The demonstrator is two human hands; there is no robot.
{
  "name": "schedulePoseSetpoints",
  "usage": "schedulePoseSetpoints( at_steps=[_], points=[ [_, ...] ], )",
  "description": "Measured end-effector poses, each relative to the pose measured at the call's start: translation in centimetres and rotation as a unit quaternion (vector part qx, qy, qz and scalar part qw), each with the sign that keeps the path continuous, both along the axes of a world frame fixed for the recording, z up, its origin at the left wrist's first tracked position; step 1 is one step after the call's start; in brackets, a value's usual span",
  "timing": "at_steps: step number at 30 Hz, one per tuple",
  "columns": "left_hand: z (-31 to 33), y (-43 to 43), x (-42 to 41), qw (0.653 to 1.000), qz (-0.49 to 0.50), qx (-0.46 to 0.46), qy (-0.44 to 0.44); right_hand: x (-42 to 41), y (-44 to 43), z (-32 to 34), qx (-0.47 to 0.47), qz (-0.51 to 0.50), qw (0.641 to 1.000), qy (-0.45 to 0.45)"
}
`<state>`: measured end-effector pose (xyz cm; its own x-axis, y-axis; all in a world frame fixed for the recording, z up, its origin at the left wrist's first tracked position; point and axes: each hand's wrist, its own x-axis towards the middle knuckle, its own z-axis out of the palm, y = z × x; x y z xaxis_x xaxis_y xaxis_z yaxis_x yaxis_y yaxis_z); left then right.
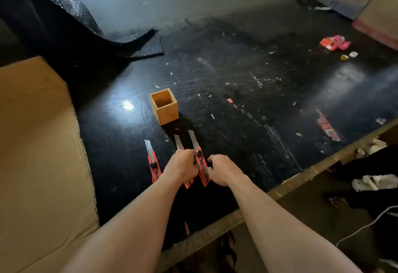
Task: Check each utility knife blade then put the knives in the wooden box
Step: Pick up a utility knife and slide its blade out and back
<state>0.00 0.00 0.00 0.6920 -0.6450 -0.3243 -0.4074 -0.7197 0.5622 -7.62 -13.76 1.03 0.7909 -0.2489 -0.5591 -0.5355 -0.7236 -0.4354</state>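
- Cardboard, tan, a big cardboard sheet (pixel 38 143) fills the left edge of the frame; not part of the job.
- Black scuffed worktable (pixel 247 104) takes up the centre; black mat (pixel 86 27) curls up at upper left.
- Left knife (pixel 153 164), lower centre-left: red body, black slider knob, blade out and pointing up-frame. Lies flat, untouched, apart from my hands.
- Wooden box (pixel 164 105), centre, just above the knives: open top, upright, looks empty from here.
- Middle knife (pixel 179 143): blade out; my left hand (pixel 183 167) covers most of its red handle. Fingers curled down, but I cannot tell whether they close on this one or on the next.
- Right knife (pixel 201 165): blade out, sits between both hands. Left fingertips are at its slider knob; my right hand (pixel 221 170) is curled narrow against its right flank, touching or nearly so. Firm hold not confirmed.
- Handling, my read: knives light, stiff, plastic bodies; exposed blades thin, sharp and brittle. I'd take hold at the red handle behind the slider, never the steel.
- Red wrappers (pixel 335 43) at upper right, clutter only.
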Motion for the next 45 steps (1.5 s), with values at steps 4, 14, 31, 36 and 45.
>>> schedulePoseSetpoints(
  at_steps=[4,14,31,36,45],
  points=[
    [-1.2,-1.0,-0.6,0.999,0.024,0.035,-0.007,0.0,-0.1,-1.4,-0.012,0.003,1.000,-0.021],
    [-2.5,-2.6,-1.8,0.991,0.133,0.016,-0.014,-0.1,-0.4,-3.1,0.122,-0.180,0.975,-0.038],
    [9.5,-2.9,2.9,0.859,0.349,-0.324,0.191,5.1,-3.6,9.0,0.310,-0.199,0.904,-0.219],
    [15.6,-1.4,5.8,0.819,0.348,-0.407,0.205,9.0,-3.3,13.8,0.342,-0.130,0.893,-0.264],
    [25.1,1.5,8.9,0.822,0.319,-0.462,0.100,15.3,-1.6,24.3,0.284,0.007,0.875,-0.392]
  ],
)
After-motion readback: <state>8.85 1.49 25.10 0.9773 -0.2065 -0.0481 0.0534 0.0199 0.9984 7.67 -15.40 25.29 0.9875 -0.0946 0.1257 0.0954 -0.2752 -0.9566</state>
